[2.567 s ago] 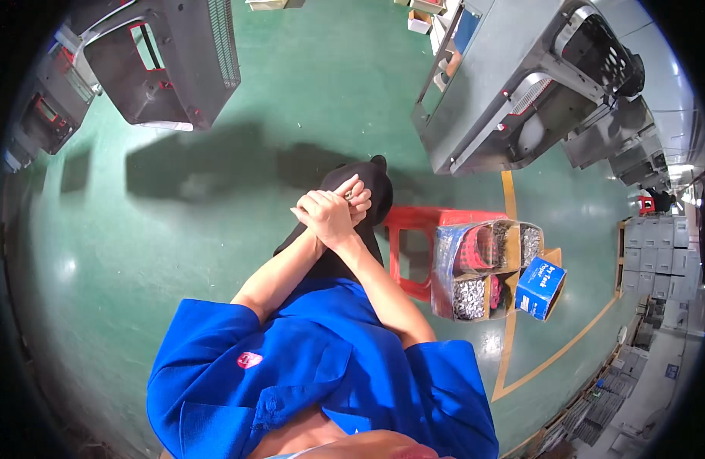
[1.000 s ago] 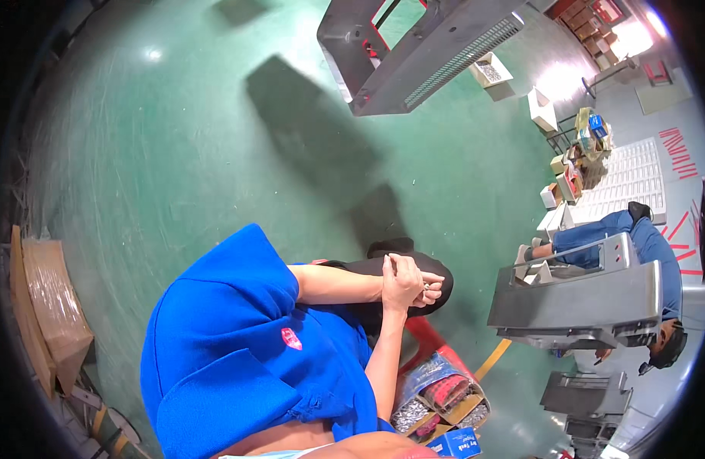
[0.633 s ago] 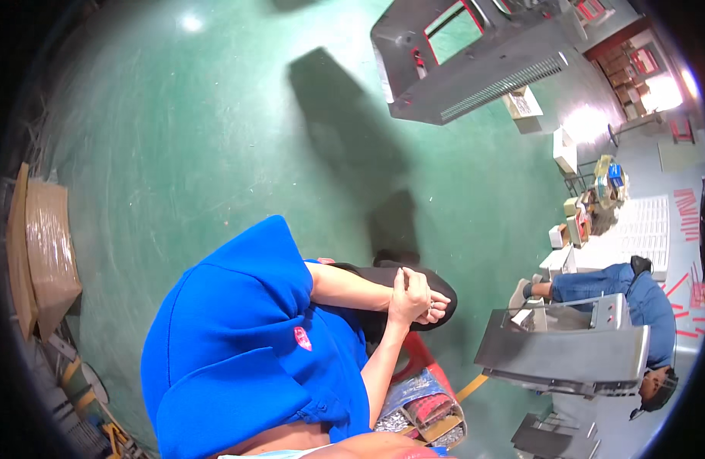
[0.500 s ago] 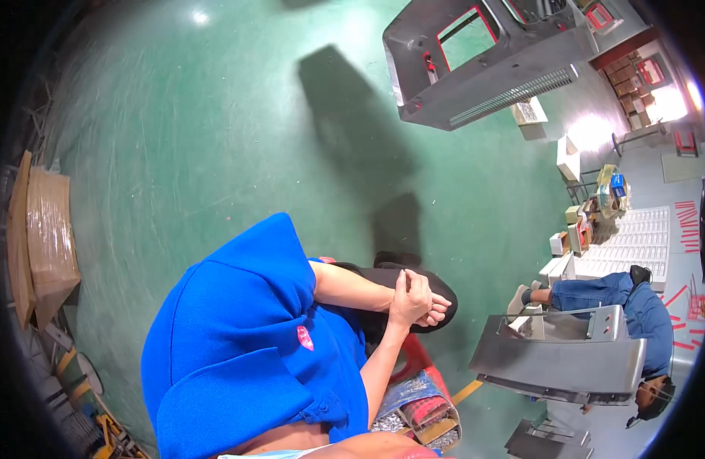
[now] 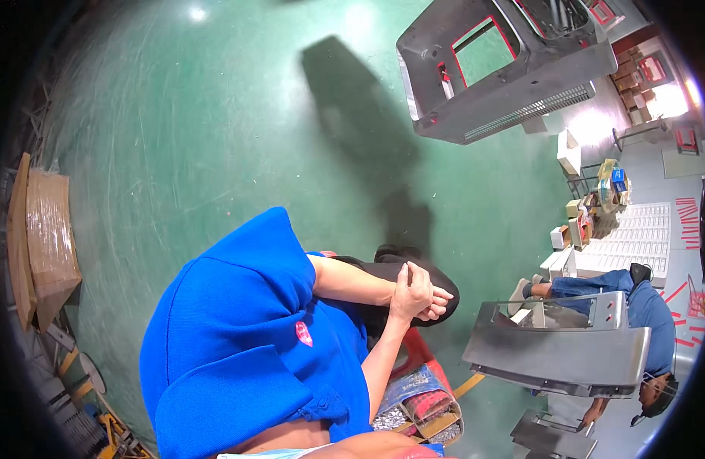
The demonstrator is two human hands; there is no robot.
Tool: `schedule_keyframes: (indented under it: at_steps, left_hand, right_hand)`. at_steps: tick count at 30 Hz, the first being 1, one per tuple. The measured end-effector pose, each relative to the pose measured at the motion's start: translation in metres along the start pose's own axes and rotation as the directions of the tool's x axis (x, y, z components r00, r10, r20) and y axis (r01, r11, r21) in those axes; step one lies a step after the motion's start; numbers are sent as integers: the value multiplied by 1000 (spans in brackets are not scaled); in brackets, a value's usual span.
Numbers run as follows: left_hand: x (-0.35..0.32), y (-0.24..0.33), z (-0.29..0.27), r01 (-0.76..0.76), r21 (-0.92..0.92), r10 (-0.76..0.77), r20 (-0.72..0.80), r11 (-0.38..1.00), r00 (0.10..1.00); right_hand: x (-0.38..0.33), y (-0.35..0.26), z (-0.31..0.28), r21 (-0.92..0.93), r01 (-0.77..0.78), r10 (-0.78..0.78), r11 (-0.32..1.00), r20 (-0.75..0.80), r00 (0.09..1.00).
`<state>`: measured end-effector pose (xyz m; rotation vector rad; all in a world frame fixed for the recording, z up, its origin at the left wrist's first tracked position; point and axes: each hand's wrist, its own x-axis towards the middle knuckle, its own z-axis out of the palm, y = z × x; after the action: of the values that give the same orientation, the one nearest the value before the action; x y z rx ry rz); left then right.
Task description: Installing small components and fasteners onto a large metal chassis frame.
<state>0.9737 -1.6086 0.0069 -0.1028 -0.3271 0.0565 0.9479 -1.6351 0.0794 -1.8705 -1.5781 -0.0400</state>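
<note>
The right hand lies over the left hand, its fingers folded round it and its thumb raised, while the left's fingertips stick out to the right, loosely bent. That grip has hold of the other hand; whether anything is tucked between the palms I cannot tell, since the right hand covers the spot. Both sit just above a knee in matt black trousers.

Nearest to them, below and partly hidden by the right forearm, is a divided container with a crinkled clear-and-blue film wall and brown cardboard dividers. It holds shiny silvery small parts and something red with a patterned surface, and rests against or on a smooth red plastic stool; the contact is hidden. The wearer's shirt is plain blue woven cloth, its broad folds filling the lower left.

Across the glossy green floor, a grey moulded housing shows a rectangular opening edged in red and a slotted grille. At right, a second grey housing stands before a co-worker in blue, blocking part of the view. Film-wrapped cardboard leans at far left.
</note>
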Motion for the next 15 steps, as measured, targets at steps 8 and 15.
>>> schedule_keyframes:
  at_steps: [8,15]
  left_hand:
    - [-3,1,-10,9,-55,-11,-33,998,999]
    - [0,-2,-18,112,-116,-133,-195,987,972]
  right_hand:
    - [2,13,26,-217,-126,76,968,-223,972]
    - [-10,30,13,-59,-24,14,998,-160,987]
